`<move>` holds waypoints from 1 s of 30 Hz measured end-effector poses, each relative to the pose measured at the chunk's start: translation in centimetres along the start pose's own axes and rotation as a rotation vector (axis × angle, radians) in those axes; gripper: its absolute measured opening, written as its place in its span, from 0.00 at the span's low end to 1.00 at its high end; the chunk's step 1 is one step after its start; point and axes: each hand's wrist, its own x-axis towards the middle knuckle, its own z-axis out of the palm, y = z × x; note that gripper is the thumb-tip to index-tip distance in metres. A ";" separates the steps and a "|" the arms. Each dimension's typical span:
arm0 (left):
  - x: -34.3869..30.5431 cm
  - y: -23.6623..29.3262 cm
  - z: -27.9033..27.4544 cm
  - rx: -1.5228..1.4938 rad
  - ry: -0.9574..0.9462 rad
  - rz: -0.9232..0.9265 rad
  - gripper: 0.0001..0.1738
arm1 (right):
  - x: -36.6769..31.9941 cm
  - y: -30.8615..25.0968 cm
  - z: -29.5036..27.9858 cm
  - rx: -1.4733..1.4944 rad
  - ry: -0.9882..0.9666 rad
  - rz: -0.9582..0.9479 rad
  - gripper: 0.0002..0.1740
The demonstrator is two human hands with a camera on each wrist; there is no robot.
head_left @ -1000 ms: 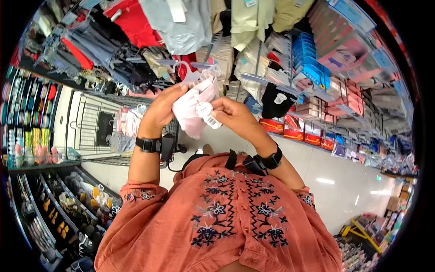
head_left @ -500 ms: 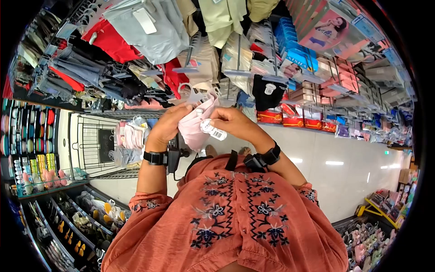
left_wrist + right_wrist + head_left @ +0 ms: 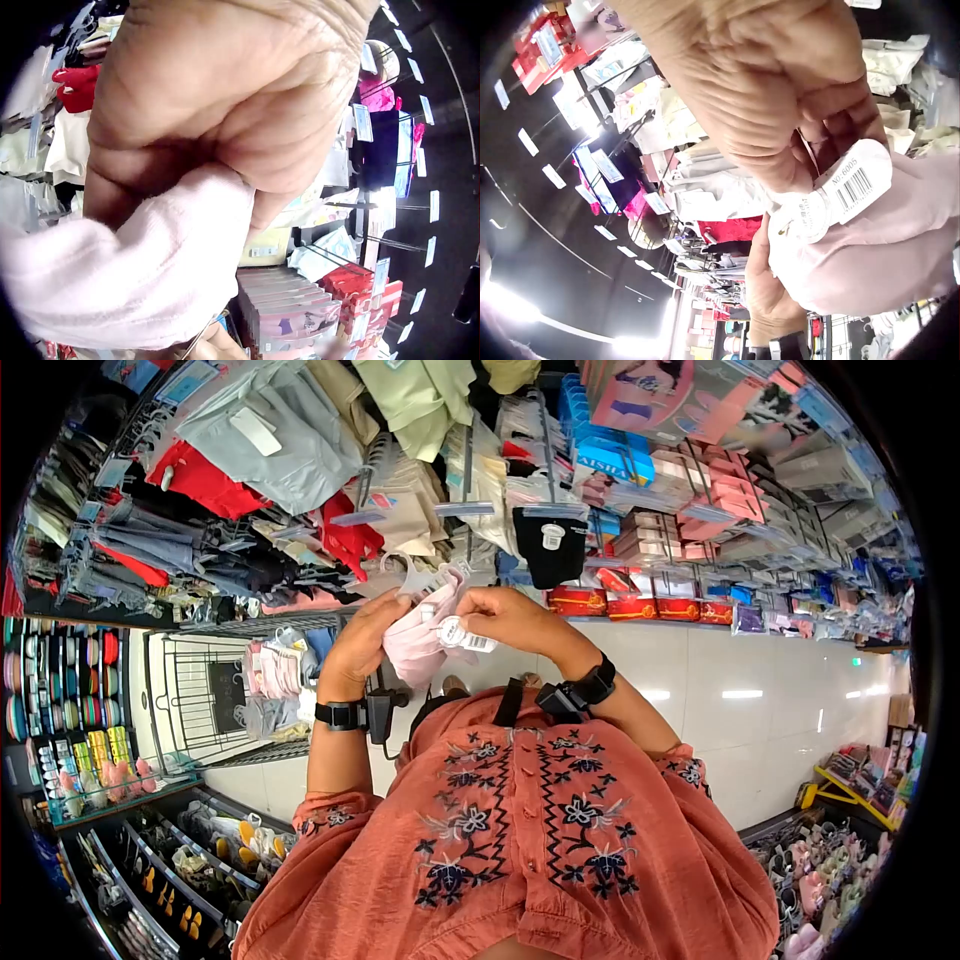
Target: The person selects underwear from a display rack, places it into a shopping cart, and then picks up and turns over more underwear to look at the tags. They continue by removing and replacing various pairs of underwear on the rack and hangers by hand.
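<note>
Right-hand grip: thumb and fingers of the right hand (image 3: 520, 622) pinch the white tag (image 3: 853, 187) closely, its barcode side in view.
Left-hand grip: the left hand (image 3: 352, 652) holds the pink garment (image 3: 412, 650) in a narrow grip beside the tag.
Garment: between the two hands, folded or bunched; which, I cannot tell.
Just above the grip: a clear hanger (image 3: 408, 578), at the garment's top.
Done: garment in hand, clear of the racks; tag turned print side out.
Not done: tag not let go; garment outside the cart (image 3: 226, 688).
Left of the grip: that cart, with light-coloured clothes (image 3: 275, 670) inside.
Beyond, to the right: a hanging black garment (image 3: 550, 548), red boxes (image 3: 577, 602) below it.
</note>
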 end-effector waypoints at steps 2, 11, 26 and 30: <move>0.5 -0.4 0.6 0.022 -0.015 0.008 0.19 | -0.6 0.1 -0.7 -0.011 0.035 -0.034 0.09; 0.4 -1.4 5.0 0.059 0.008 0.035 0.18 | -3.5 1.5 -2.9 -0.021 -0.016 -0.054 0.08; 1.6 -3.0 7.0 -0.109 0.045 -0.006 0.23 | -5.0 2.4 -4.4 0.178 -0.022 0.015 0.09; 3.1 -3.6 6.5 -0.150 0.050 -0.008 0.23 | -5.2 2.7 -5.2 0.155 0.016 0.021 0.09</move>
